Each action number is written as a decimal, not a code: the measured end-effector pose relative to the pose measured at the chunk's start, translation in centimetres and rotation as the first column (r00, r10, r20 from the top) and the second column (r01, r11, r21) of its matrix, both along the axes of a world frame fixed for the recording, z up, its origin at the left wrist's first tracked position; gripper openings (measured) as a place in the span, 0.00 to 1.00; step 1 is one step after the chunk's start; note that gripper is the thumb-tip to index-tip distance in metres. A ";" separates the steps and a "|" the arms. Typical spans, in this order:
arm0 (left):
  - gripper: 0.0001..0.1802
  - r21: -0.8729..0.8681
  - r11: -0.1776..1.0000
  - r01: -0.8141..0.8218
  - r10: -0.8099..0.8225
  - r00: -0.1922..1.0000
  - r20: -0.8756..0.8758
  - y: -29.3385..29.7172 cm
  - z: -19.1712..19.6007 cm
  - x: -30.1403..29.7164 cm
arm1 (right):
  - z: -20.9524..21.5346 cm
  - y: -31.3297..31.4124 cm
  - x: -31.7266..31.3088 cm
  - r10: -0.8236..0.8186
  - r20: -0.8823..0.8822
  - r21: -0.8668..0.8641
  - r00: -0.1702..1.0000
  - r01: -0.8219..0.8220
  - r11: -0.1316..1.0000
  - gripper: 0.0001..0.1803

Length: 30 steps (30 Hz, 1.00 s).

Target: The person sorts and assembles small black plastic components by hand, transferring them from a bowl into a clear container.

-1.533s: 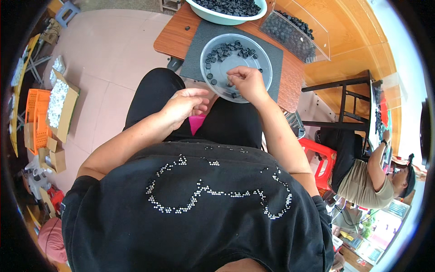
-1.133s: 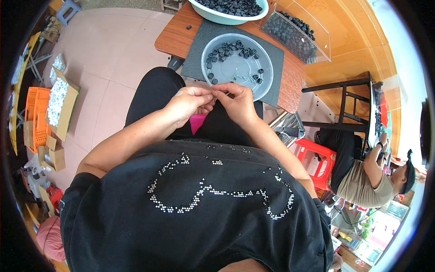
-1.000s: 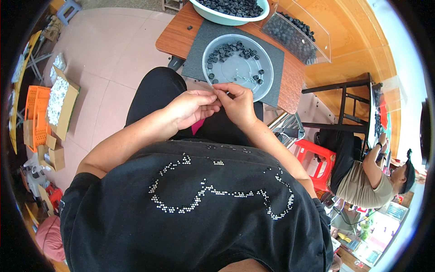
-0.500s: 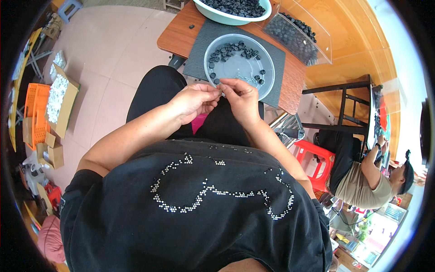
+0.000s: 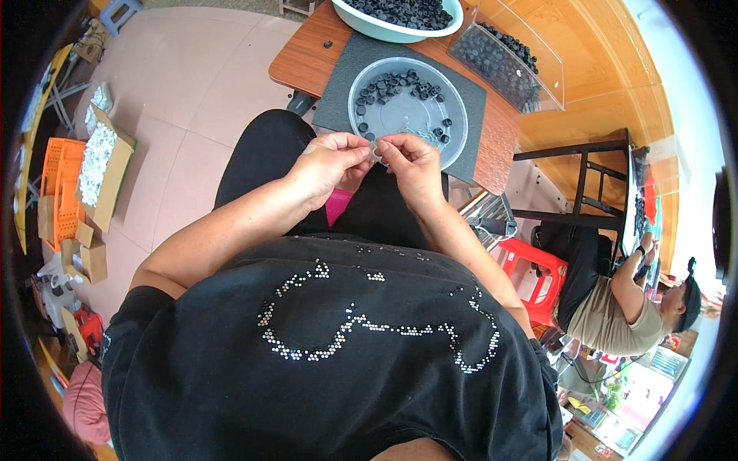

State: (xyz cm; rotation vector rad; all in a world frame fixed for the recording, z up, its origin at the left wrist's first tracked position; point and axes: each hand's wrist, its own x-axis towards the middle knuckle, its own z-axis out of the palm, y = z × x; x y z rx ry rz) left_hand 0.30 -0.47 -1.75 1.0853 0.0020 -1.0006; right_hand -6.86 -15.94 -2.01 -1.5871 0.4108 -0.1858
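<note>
**Pinching a small part between both hands above your lap**

Holding your two hands together just over your knees keeps the work close to your eyes, near the lower rim of the shallow round grey plastic tray (image 5: 453, 115). Your left hand (image 5: 330, 161) has thumb and forefinger pressed together at the tips, and your right hand (image 5: 411, 165) meets it with the same pinching grip. Between those fingertips sits a tiny pale piece (image 5: 377, 152), too small to tell its shape; it lies right at the meeting of the two grips, touching both, not down in the tray.

Just beyond your fingers, the tray rests on a dark grey rectangular mat (image 5: 338, 92), which likely stops it sliding on the brown wooden surface (image 5: 296, 61). Small black ring-shaped parts (image 5: 396, 83) lie scattered along the tray's far rim, within easy reach of your right hand.

Farther off, a pale green round basin (image 5: 384, 31) heaped with the same black parts stands at the far edge, and beside it, to your right, a clear plastic rectangular box (image 5: 530, 54) holds more. These look like bulk stock kept behind the working tray.
</note>
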 end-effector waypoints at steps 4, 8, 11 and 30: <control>0.05 0.019 1.000 -0.018 0.018 1.000 -0.002 -0.2 0.2 -0.2 | -0.1 0.1 -0.3 0.003 0.049 -0.177 0.999 0.006 0.984 0.04; 0.06 0.023 1.000 -0.001 0.001 1.000 0.004 0.0 0.2 -0.2 | -0.1 0.6 -0.5 0.006 0.122 -0.313 0.992 0.033 0.949 0.03; 0.06 0.031 1.000 0.006 -0.006 1.000 -0.011 0.1 0.2 -0.3 | -0.4 0.7 -0.5 -0.001 0.144 -0.337 0.990 0.050 0.940 0.03; 0.07 -0.115 0.991 0.069 -0.083 0.988 -0.129 0.4 -0.1 -0.1 | -0.1 0.5 -0.6 -0.036 0.093 -0.223 0.995 0.056 0.973 0.03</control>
